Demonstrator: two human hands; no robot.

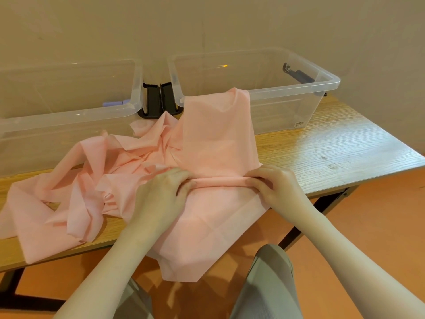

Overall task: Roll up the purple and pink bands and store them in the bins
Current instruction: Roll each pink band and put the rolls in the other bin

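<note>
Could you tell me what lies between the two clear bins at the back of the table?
In the head view, black latch handles, one on each bin, fill the gap between the left bin and the right bin; a tip of the pink band lies just before them.

Bare forearms, grey trousers (269,284)

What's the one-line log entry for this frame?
step: rolling pink band | left hand: grips roll | right hand: grips roll | right bin: band draped over rim
</note>
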